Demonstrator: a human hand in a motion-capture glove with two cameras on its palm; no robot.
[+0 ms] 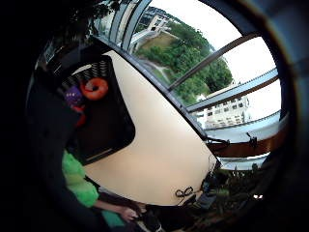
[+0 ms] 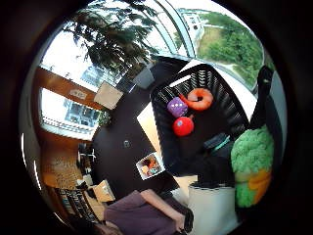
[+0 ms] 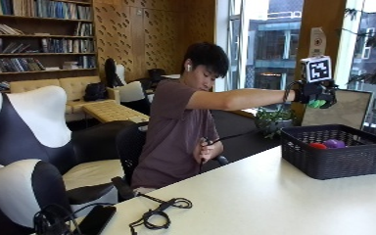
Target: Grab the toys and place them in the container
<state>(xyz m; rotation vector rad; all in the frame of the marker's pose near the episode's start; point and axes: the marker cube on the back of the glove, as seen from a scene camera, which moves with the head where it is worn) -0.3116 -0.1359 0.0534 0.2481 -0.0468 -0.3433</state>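
In the outside view my gloved right hand (image 3: 314, 94) is raised above the black woven basket (image 3: 335, 155) and grips a green plush toy (image 3: 317, 103). That fuzzy green toy (image 2: 250, 155) has an orange part and sits close to the palm; it shows as the green toy (image 1: 77, 181) in the other palm view too. Inside the basket (image 2: 226, 100) lie an orange ring (image 2: 199, 98), a purple die (image 2: 176, 106) and a red ball (image 2: 183, 126). From outside, only the red ball (image 3: 317, 145) and the purple die (image 3: 335, 143) peek over the rim.
The basket stands at the right end of a long cream table (image 3: 260, 196). A coiled black cable (image 3: 158, 215) and a dark phone (image 3: 97, 220) lie near the table's left front. The bare left hand (image 3: 204, 149) holds a cable by the person's lap.
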